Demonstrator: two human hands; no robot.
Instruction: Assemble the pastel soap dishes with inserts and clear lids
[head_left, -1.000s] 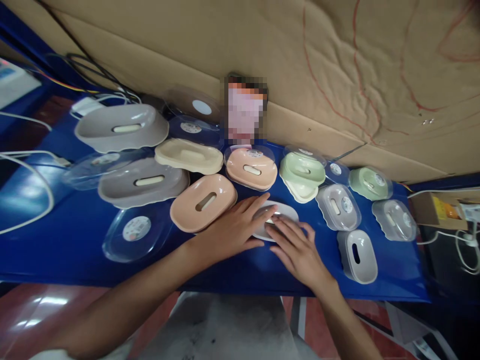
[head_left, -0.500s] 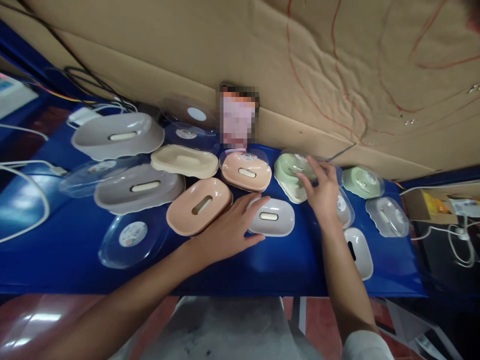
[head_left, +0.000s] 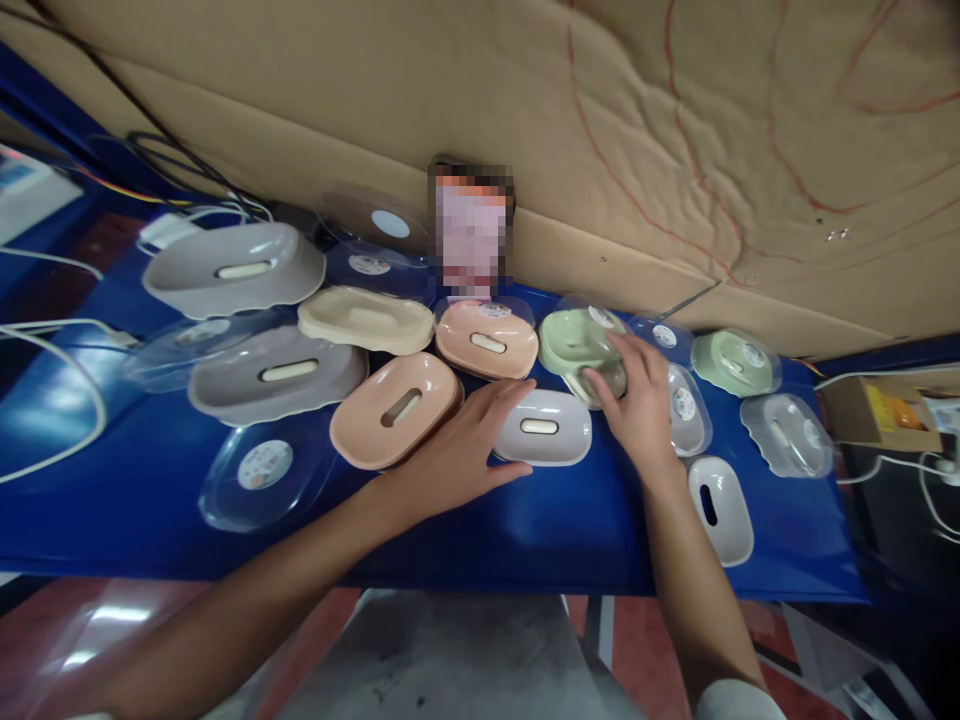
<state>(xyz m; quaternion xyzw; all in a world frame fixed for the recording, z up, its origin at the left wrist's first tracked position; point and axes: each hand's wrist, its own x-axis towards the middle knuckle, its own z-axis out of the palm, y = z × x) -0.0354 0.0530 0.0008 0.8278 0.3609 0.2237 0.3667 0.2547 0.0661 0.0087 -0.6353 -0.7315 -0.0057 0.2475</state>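
Observation:
My left hand [head_left: 463, 440] lies with fingers spread between a peach slotted oval dish [head_left: 364, 425] and a pale grey slotted oval dish [head_left: 574, 435]. Its fingers reach over the pale grey dish's left end, and its wrist passes in front of the peach dish. My right hand [head_left: 636, 400] is curled around the right end of a green oval dish [head_left: 562, 342], thumb at the front and fingers behind. A cream edge shows under the green dish, and a clear lid with a round sticker stands behind it. The fingertips are partly blurred.
Several slotted dishes and clear lids cover the blue table, including grey dishes [head_left: 217, 265], a cream dish [head_left: 360, 318] and a clear lid [head_left: 247, 505]. A white-grey dish [head_left: 739, 520] lies beside my right forearm. A cardboard wall [head_left: 360, 110] rises behind; cables [head_left: 82, 330] run at left.
My right hand has lowered slightly, its fingers now closer around the green dish's right end. The green dish has shifted slightly left. My left hand stays in nearly the same place.

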